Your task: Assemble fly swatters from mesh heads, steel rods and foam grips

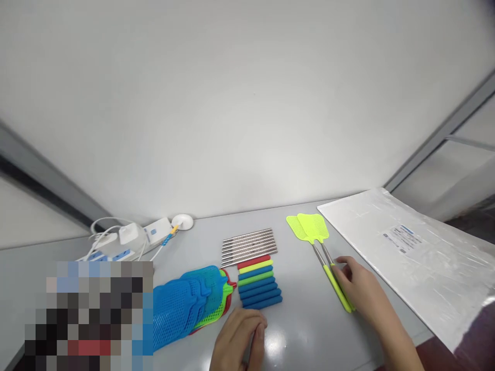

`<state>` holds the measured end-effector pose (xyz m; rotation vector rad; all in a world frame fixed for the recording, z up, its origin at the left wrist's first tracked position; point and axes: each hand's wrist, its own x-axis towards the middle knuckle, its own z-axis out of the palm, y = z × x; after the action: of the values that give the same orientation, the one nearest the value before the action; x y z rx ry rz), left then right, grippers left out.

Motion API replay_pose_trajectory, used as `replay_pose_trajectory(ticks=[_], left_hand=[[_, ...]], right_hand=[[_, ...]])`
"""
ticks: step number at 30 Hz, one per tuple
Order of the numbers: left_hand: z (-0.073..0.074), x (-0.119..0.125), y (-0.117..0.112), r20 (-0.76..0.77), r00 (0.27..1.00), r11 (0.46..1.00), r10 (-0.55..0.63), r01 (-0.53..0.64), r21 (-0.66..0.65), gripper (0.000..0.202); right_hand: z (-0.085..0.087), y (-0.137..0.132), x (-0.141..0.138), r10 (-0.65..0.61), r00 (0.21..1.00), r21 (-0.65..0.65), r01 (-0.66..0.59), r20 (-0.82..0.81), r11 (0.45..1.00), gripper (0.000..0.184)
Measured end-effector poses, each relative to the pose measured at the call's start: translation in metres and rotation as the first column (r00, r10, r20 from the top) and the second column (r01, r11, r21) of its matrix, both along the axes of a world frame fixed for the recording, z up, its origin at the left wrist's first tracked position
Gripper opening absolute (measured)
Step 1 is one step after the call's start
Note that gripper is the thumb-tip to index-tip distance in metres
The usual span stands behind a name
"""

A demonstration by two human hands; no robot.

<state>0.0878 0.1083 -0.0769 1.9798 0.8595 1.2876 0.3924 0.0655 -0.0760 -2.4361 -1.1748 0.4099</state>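
Two yellow-green fly swatters (314, 226) lie side by side on the grey table, their heads overlapping. My right hand (358, 286) has its thumb and fingers at the handle of the right-hand swatter and partly covers it. My left hand (240, 335) rests curled near the table's front, with nothing visible in it. Just beyond it lies a row of coloured handle grips (257, 282), mostly blue, with red, yellow and green ones. Behind them are several metal rods (249, 246). Loose swatter heads (185, 299) in blue, green and red overlap to the left of the grips.
A white plastic package (386, 232) with a printed label covers the table's right side. White plugs and a power strip (124, 242) with cables sit at the back left, beside a round white device (182, 222). A pale wall (247, 113) rises behind. The lower left is pixelated.
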Motion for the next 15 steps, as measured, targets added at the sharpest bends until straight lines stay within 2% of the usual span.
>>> replay_pose_trajectory(ticks=[2, 4, 7, 9, 11, 13, 15], left_hand=[[0.006, -0.003, 0.0, -0.028, 0.999, 0.999, -0.034, 0.034, -0.026, 0.017], [0.011, -0.006, 0.0, -0.07, 0.995, 0.997, -0.072, 0.07, -0.034, 0.017], [0.014, -0.01, -0.001, -0.115, 0.991, 0.997, -0.075, 0.073, -0.025, 0.017], [0.014, -0.01, -0.001, -0.118, 0.992, 0.999, -0.048, 0.047, -0.014, 0.017], [0.013, -0.01, -0.003, -0.125, 0.992, 1.0, -0.026, 0.026, -0.006, 0.017], [0.011, -0.009, -0.004, -0.146, 0.989, 1.0, -0.016, 0.017, 0.002, 0.016], [0.009, -0.007, -0.007, -0.181, 0.983, 1.0, -0.017, 0.02, 0.013, 0.014]], right_hand=[[0.005, 0.004, -0.004, -0.006, 0.996, 0.012, 0.005, 0.092, 1.0, 0.036], [0.015, 0.014, -0.014, 0.034, 0.987, 0.048, -0.042, 0.157, 0.998, 0.036], [0.036, 0.044, -0.045, 0.235, 0.955, 0.095, -0.255, 0.183, 0.962, 0.032], [0.049, 0.07, -0.071, 0.426, 0.881, 0.073, -0.448, 0.207, 0.891, 0.028], [0.058, 0.101, -0.095, 0.6, 0.758, -0.006, -0.619, 0.255, 0.785, 0.027], [0.061, 0.134, -0.113, 0.706, 0.65, -0.074, -0.719, 0.281, 0.691, 0.028], [0.058, 0.165, -0.124, 0.759, 0.588, -0.105, -0.767, 0.28, 0.633, 0.027]])
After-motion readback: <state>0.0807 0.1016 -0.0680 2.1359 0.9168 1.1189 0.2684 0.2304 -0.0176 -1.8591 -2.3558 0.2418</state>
